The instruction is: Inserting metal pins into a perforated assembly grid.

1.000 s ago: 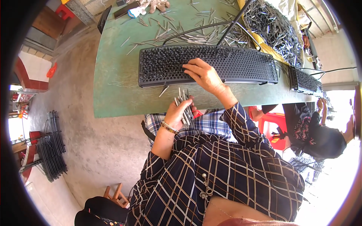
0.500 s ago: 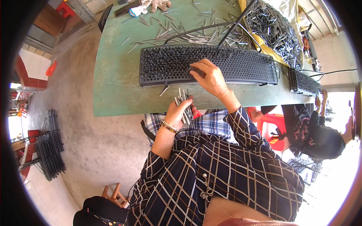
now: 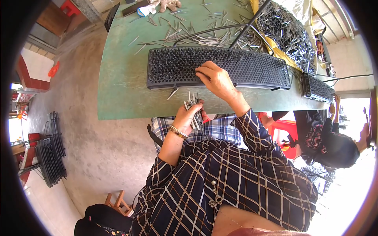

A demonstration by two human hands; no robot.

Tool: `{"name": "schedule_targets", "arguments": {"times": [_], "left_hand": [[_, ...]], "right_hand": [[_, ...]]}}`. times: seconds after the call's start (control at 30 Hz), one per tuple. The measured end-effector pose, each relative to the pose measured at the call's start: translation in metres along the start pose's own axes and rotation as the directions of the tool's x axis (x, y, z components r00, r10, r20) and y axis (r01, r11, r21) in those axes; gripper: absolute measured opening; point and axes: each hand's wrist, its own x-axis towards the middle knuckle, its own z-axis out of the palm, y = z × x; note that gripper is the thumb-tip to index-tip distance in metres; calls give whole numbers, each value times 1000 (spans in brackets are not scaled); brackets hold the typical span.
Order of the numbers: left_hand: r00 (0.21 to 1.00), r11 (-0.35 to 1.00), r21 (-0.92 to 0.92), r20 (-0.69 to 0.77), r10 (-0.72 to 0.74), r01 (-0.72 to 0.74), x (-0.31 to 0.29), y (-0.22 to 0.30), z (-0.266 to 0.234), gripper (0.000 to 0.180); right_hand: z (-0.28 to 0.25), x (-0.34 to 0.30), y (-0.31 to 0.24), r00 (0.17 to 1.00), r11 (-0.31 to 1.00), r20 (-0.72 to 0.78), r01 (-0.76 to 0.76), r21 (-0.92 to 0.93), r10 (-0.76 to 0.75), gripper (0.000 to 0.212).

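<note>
Just beyond the table's near edge, my left hand (image 3: 188, 117) is closed round a bundle of thin grey metal strips (image 3: 193, 103), whose ends fan out above the fingers. My right hand (image 3: 214, 82) hovers at the middle of a long black rack (image 3: 260, 70) full of small round holes. Its thumb and fingertips are pinched together against the top of the rack; anything between them is hidden. Dark pieces stand in many holes on the rack's left part, while bare holes show on the right. A small metal clip-like piece (image 3: 172, 93) sticks out below the rack's front edge.
Loose strips (image 3: 204, 39) lie scattered over the green table (image 3: 122, 90) behind the rack. A big heap of strips (image 3: 289, 31) rests on yellow sheeting at the far right. Thin black bars (image 3: 236, 37) arch behind the rack. Rightward, another person works at a second rack (image 3: 317, 88).
My right hand has shifted slightly left along the rack, its fingers drawn closer together. My left hand keeps its bundle in nearly the same place.
</note>
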Motion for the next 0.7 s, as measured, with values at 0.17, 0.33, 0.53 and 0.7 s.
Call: {"name": "schedule_targets", "arguments": {"times": [0.17, 0.33, 0.53, 0.7], "left_hand": [[1000, 1000, -17, 11, -15, 15, 2, 0, -1, 22], [1000, 998, -60, 5, 6, -5, 4, 5, -1, 23], [926, 932, 135, -132, 354, -337, 2, 12, -6, 19], [474, 434, 571, -88, 876, -696, 12, 27, -32, 13]], "right_hand": [[1, -4, 5, 998, 998, -22, -53, 34, 54, 15], [2, -5, 5, 996, 997, -57, -70, 28, 71, 16], [0, -5, -2, 998, 994, -17, -64, -90, 62, 15], [-3, -4, -1, 1000, 989, -8, -19, -146, 18, 12]]}}
